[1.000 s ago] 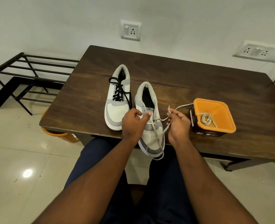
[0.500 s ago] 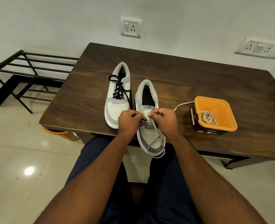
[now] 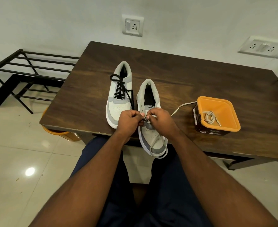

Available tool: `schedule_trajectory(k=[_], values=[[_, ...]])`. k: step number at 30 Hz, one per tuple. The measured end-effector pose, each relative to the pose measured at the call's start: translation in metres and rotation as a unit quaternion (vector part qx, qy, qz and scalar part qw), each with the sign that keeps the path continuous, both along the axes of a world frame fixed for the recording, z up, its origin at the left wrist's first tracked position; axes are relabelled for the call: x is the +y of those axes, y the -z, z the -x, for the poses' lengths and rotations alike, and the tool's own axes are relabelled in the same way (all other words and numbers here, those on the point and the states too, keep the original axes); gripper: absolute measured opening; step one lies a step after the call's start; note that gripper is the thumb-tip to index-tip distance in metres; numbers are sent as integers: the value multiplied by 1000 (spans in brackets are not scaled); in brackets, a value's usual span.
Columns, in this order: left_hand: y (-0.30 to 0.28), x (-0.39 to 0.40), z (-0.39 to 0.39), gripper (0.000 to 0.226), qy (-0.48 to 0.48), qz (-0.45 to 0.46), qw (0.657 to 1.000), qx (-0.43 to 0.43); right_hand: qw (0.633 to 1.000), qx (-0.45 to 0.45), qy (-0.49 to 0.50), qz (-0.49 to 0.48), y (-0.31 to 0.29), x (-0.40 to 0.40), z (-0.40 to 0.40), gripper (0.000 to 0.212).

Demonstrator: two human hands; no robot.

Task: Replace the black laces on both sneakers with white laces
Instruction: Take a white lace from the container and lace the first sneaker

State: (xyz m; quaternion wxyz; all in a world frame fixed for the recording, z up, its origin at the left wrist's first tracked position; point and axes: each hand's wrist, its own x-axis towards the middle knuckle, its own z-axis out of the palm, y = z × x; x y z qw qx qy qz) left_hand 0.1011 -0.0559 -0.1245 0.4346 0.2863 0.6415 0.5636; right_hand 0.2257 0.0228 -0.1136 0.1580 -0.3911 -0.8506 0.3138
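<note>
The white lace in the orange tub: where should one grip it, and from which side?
Pinch the coiled bundle of the white lace from above. It lies loose on the floor of the orange tub, whose walls block any sideways approach; only the open top is free.

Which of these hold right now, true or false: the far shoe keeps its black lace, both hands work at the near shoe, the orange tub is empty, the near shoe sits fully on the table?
1. The far shoe keeps its black lace. True.
2. Both the left hand and right hand pinch the white lace at the near shoe. True.
3. The orange tub is empty. False: a coiled lace lies inside.
4. The near shoe sits fully on the table. False: its toe overhangs the edge.
</note>
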Motion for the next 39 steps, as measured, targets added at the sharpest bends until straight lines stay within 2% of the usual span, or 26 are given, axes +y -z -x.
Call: schedule_trajectory(k=[2, 6, 10, 12, 15, 17, 19, 21, 23, 24, 26, 28, 30, 32, 33, 35, 37, 39], values=[[0, -3, -2, 18, -3, -12, 1000, -14, 996, 44, 22, 68, -1, -1, -1, 14], [9, -10, -5, 16, -19, -22, 998, -57, 977, 132, 110, 126, 3, -10, 1, 12], [14, -13, -15, 15, -64, -38, 996, -57, 944, 199, 156, 210, 12, -22, 0, 19], [12, -12, -22, 11, -99, -40, 993, -43, 931, 221, 154, 248, 9, -25, -5, 16], [13, -8, -28, 10, -116, -34, 993, 12, 924, 222, 132, 283, 1, -26, -9, 22], [15, -6, -28, 17, -120, -33, 991, 42, 943, 187, 121, 249, 1, -25, -12, 30], [11, -7, -27, 18, -159, -50, 986, 15, 961, 152, 117, 200, 3, -23, -15, 40], [2, -11, -15, 17, -278, -53, 958, -34, 972, 126, 123, 155, 7, -24, -17, 46], [-11, -17, 11, 15, -426, -29, 899, -99, 980, 108, 132, 103, 9, -28, -21, 48], [-17, -21, 25, 14, -475, -21, 871, -121, 980, 113, 136, 93, 10, -30, -24, 48], [-25, -24, 40, 10, -504, -42, 856, -105, 977, 139, 139, 86, 11, -35, -30, 42], [-33, -26, 30, 20, -457, -87, 885, 9, 978, 145, 132, 67, 11, -35, -33, 35], [-32, -23, 6, 24, -312, -116, 935, 118, 982, 131, 124, 50, 10, -29, -34, 32], [-23, -18, -15, 20, -140, -77, 974, 163, 988, 104, 95, 57, 7, -21, -31, 32], [-15, -15, -21, 17, -89, -48, 978, 184, 992, 87, 75, 54, 6, -17, -30, 33], [-3, -14, -27, 8, -59, -22, 973, 221, 998, 45, 36, 31, 4, -11, -29, 32], [2, -17, -25, 10, -54, -16, 963, 263, 1000, 1, 23, 11, 1, -5, -31, 31], [1, -24, -10, 11, -94, 11, 947, 306, 999, -35, 27, -23, 2, -1, -33, 28]])
